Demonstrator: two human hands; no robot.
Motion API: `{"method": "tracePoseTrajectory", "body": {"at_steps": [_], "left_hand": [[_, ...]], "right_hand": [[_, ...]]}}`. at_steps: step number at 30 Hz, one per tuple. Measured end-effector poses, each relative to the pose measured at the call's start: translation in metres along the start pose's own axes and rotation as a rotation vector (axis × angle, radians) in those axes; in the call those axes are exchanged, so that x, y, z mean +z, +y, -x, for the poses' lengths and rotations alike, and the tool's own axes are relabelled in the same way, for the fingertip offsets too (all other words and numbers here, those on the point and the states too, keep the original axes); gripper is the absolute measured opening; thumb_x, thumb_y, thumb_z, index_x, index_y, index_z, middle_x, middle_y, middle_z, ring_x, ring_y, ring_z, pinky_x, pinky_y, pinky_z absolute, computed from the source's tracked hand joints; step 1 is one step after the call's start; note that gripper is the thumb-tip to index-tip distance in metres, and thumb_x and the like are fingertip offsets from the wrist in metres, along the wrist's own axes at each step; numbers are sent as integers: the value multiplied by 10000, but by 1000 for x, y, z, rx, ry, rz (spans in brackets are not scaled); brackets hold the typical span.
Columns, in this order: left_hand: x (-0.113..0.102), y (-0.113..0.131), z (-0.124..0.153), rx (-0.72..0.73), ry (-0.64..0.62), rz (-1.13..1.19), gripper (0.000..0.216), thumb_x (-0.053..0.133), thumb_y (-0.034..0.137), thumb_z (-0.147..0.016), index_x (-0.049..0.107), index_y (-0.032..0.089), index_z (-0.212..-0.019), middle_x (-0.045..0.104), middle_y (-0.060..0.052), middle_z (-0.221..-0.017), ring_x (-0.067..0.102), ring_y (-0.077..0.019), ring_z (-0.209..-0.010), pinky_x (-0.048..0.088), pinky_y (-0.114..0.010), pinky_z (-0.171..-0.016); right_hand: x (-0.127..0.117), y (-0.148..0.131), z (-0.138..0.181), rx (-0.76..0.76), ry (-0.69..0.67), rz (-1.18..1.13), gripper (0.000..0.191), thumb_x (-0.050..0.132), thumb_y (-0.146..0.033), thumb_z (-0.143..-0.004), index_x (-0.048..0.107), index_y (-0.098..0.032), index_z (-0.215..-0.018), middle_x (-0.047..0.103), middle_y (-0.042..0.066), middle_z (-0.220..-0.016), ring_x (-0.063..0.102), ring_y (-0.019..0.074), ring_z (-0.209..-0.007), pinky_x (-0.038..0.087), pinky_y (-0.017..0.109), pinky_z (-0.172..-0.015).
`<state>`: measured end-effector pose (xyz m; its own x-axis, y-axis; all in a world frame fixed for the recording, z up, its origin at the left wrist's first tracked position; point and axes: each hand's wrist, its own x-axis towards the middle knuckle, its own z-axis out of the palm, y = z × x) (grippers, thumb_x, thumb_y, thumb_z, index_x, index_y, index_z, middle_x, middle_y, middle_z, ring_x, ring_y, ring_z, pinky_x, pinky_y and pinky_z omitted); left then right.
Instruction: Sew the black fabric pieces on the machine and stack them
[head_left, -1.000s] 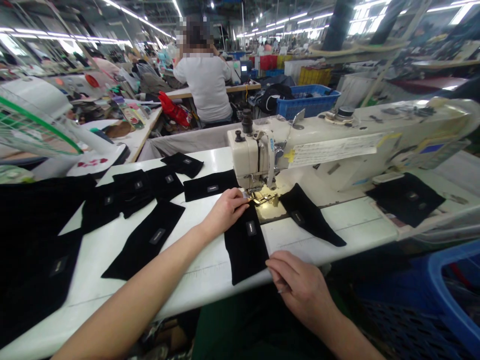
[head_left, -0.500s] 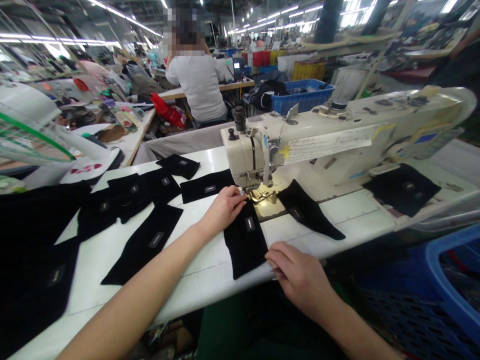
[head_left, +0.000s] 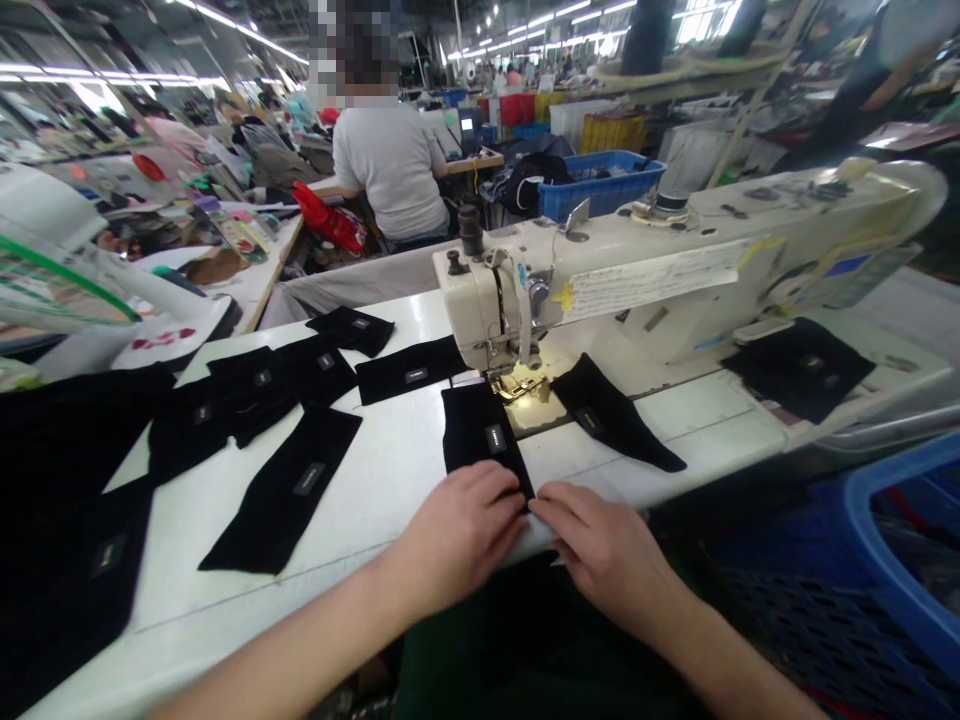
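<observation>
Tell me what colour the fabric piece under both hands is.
Black fabric piece with a small grey label, clearest in the head view.

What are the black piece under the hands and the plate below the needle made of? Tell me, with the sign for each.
Black piece: looks like soft knit or woven fabric, matte, lying limp and flat on the table, with a small sewn label. Both hands, left hand and right hand, press its near edge. Plate: apparently polished metal, yellowish and reflective; brass or lit steel, cannot tell.

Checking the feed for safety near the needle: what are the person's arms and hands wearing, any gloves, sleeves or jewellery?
Nothing visible: the left hand and right hand are bare, ungloved, with no rings or watch showing. Both forearms are uncovered to the frame edge, no sleeves in view.
</observation>
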<state>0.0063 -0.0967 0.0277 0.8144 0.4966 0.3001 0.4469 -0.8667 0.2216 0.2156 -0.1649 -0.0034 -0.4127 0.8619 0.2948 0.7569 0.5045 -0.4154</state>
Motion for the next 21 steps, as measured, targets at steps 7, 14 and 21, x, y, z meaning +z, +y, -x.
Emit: {"method": "tracePoseTrajectory", "body": {"at_steps": [7, 14, 21], "left_hand": [[8, 12, 27, 97, 18, -49, 330, 473, 184, -979, 595, 99, -1273, 668, -162, -1264, 596, -310, -1256, 612, -433, -958], [5, 0, 19, 53, -15, -11, 306, 512, 229, -983, 618, 138, -1255, 664, -151, -1270, 597, -302, -1256, 600, -443, -988], [3, -15, 10, 42, -21, 26, 301, 517, 255, -988, 630, 154, -1248, 655, -143, -1261, 586, -289, -1267, 577, -449, -1020]], "right_hand": [[5, 7, 2, -75, 30, -5, 489, 420, 14, -808, 623, -112, -1235, 673, 131, -1240, 657, 245, -1007, 585, 390, -852], [1, 9, -14, -29, -26, 20, 413, 479, -16, -852, 656, -153, -1199, 676, 117, -1234, 656, 228, -1026, 578, 356, -840], [0, 13, -35, -7, -51, 76, 280, 515, -71, -928, 676, -160, -1138, 675, 109, -1183, 648, 224, -989, 560, 332, -777]]}}
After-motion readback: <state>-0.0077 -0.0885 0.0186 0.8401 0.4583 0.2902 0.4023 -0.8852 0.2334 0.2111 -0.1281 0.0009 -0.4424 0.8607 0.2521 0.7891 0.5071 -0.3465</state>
